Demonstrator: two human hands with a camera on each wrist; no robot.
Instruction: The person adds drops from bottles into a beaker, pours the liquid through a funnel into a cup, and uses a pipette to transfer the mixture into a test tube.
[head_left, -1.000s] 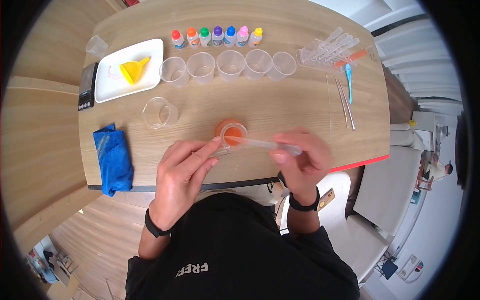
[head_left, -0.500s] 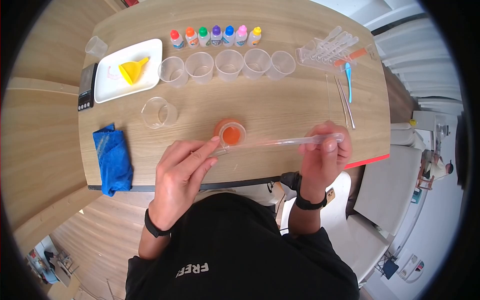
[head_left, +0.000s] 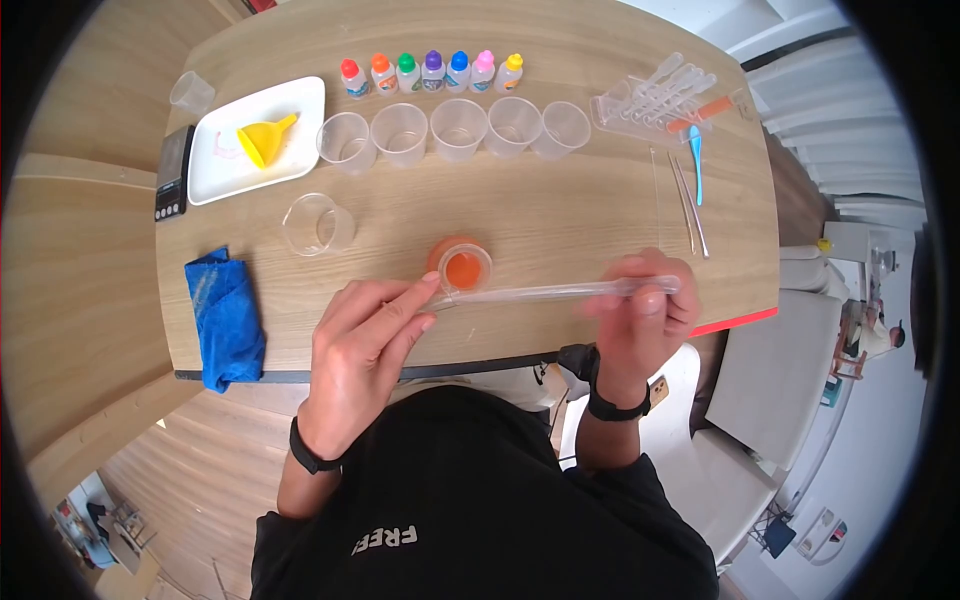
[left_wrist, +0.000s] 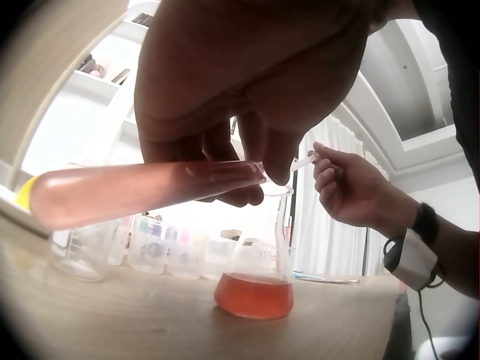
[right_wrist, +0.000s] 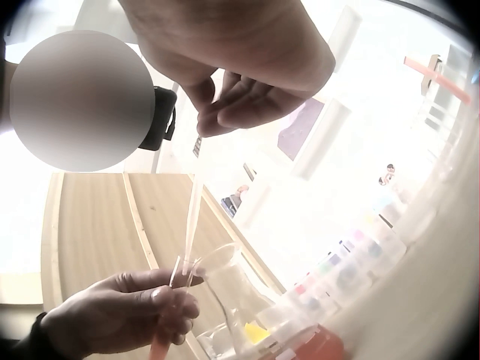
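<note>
My left hand (head_left: 358,345) pinches a glass test tube (left_wrist: 135,193) near its mouth. The tube lies almost level in the left wrist view and holds reddish-orange liquid. In my right hand (head_left: 648,315) is a clear plastic dropper pipette (head_left: 545,291), gripped by its bulb end. Its stem points left, with the tip right at the tube's mouth beside my left fingertips. Just beyond stands a conical flask (left_wrist: 255,294), upright on the table, with orange-red liquid in its base.
Behind stand a row of clear cups (head_left: 460,130) and several colour-capped bottles (head_left: 432,75). A beaker (head_left: 320,225), blue cloth (head_left: 227,320), white tray (head_left: 210,180) with yellow funnel (head_left: 263,143), and scale (head_left: 173,175) lie left. A rack with pipettes (head_left: 665,98) and blue spoon (head_left: 697,165) sit right.
The pipette first lay over the flask's mouth; my right hand drew it right and nearer me, then shifted slightly left, bringing its tip to the tube's mouth. My left hand has stayed put.
</note>
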